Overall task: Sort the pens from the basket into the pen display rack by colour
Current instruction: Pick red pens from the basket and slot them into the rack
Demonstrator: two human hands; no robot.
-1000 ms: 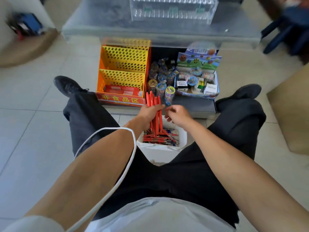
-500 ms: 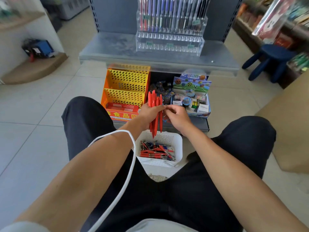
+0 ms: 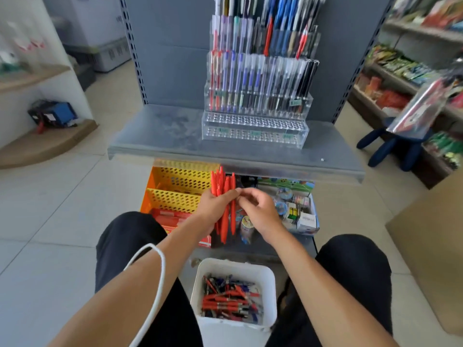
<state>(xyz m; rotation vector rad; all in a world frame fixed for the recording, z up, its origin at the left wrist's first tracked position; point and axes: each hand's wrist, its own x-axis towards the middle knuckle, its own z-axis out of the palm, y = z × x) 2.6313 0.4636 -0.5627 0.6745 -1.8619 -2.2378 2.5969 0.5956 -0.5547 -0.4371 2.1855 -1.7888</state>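
The left hand is gripping a bundle of red plastic pens upright, between the white plastic basket and the clear acrylic pen display rack. The right hand is curling its fingers just beside the bundle; whether it is pinching a pen cannot be told.

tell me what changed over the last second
The left hand has lifted its bundle of red pens up and away from the basket, toward the rack, which the camera, tilting up, now shows. Unchanged: the left hand grips the bundle, the right hand keeps its fingertips at it, and the basket has not moved.
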